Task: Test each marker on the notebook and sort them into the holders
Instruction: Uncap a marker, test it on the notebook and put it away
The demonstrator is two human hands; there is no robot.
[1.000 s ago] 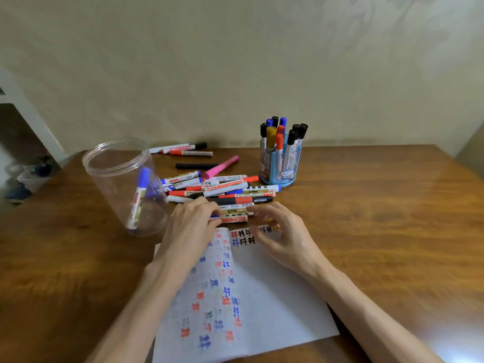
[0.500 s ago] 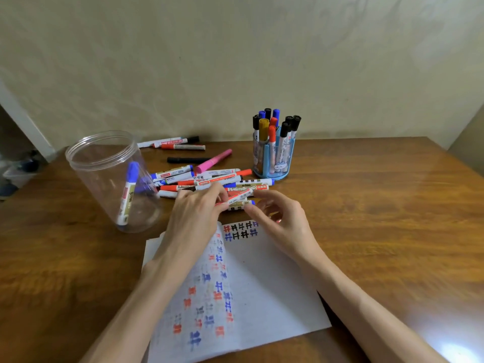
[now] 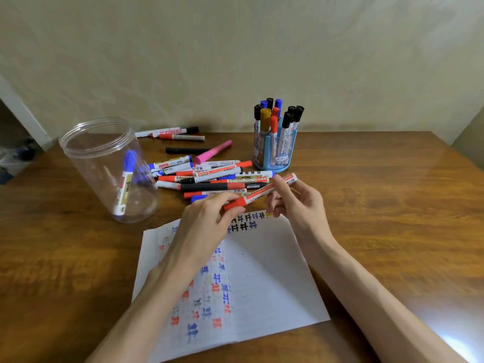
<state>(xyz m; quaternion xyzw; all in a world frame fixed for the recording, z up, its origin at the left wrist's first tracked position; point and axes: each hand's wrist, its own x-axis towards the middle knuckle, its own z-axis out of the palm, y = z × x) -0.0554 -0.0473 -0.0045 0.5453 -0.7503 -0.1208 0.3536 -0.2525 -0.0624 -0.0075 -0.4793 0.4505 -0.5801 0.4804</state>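
Brown wooden tabletop (image 3: 379,205), glossy grain, bright glare at near right corner, plain beige wall (image 3: 235,48) behind, white post (image 3: 23,111) far left, blurred clutter (image 3: 18,155) low beyond it

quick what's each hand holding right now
Left hand: grips the red marker at its red cap end.
Right hand: pinches the same marker's white barrel.

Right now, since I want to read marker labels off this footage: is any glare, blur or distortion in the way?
Head view throughout: glare whitens the table at lower right, away from the markers; wide-angle distortion splays the table's sides; the held red marker is slightly soft and its label unreadable, while some print in the marker pile is legible.
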